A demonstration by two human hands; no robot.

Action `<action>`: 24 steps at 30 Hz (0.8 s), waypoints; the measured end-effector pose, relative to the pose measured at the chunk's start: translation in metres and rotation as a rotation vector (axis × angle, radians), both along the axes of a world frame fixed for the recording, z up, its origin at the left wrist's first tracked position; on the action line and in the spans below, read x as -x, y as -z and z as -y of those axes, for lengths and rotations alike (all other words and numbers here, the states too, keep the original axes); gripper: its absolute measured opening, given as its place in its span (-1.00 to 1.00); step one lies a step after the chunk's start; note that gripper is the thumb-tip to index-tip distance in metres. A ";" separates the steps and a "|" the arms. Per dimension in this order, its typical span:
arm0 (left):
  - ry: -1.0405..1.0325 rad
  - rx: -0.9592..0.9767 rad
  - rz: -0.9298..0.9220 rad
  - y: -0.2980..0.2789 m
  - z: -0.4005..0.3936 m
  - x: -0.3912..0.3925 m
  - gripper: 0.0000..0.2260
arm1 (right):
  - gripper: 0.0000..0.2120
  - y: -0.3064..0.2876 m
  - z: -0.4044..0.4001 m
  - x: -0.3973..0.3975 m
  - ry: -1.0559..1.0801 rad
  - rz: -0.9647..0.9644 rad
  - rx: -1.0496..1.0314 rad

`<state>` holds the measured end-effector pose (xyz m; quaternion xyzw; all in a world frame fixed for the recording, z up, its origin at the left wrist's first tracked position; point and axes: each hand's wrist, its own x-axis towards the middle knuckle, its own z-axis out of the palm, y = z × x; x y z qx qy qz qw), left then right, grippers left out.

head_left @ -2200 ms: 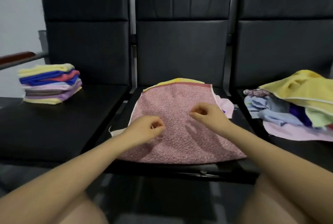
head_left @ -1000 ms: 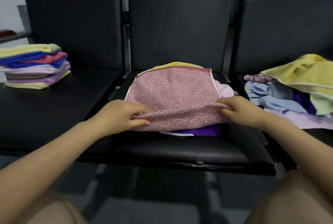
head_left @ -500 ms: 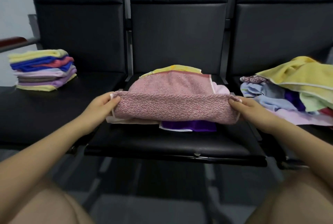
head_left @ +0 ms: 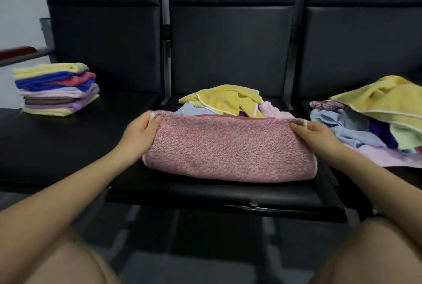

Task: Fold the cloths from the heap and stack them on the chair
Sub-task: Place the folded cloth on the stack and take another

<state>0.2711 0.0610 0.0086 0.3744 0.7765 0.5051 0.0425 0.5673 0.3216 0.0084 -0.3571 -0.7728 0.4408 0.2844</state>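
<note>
pink terry cloth (head_left: pixel 228 153) is lying folded once on the middle seat (head_left: pixel 205 194), left hand (head_left: pixel 139 134) and right hand (head_left: pixel 317 135) pinching its far corners. a folded stack (head_left: pixel 57 89) is sitting on the left chair; the heap (head_left: pixel 376 121) at right and loose cloths (head_left: pixel 228 101) behind are waiting.

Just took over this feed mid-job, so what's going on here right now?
A person is folding cloths across three black chairs. The left hand and right hand each grip an end of a pink towel on the middle chair, with loose cloths behind it. A folded stack sits on the left chair, and the unfolded heap waits on the right one.
</note>
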 end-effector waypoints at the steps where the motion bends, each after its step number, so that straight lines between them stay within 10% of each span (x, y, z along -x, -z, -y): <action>1: -0.019 -0.029 -0.018 -0.006 -0.007 0.004 -0.79 | -0.78 -0.002 -0.004 0.009 0.057 -0.027 -0.035; 9: -0.208 0.013 -0.031 -0.002 -0.076 0.029 -0.74 | -0.70 0.008 -0.036 0.067 0.322 0.079 -0.288; 15: -0.185 0.504 -0.281 0.045 -0.097 0.049 -0.77 | -0.72 0.037 -0.056 0.074 0.293 0.379 -0.316; 24: -0.204 0.467 -0.246 0.043 -0.086 0.045 -0.76 | -0.67 0.035 -0.041 0.074 0.317 0.493 -0.383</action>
